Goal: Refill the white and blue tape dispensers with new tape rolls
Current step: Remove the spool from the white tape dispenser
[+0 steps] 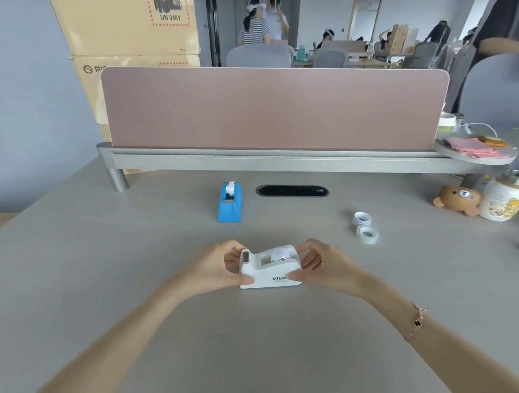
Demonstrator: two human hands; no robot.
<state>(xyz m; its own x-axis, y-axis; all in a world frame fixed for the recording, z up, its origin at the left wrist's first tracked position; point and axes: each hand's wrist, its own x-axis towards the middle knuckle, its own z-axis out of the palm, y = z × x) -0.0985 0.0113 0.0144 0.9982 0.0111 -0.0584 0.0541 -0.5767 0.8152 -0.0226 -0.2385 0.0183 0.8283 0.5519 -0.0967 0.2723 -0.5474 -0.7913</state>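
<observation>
Left hand (pixel 218 266) and right hand (pixel 319 263) each pinch an end of the glossy, wedge-shaped white dispenser (pixel 269 268) on the matte grey desk (pixel 106 279). Blue dispenser (pixel 229 201) stands behind; two round tape rolls (pixel 364 227) lie right.

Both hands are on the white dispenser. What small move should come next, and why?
Probably lift the spool out of the white dispenser: the left hand and right hand already steady it, and new rolls wait on the desk.
</observation>
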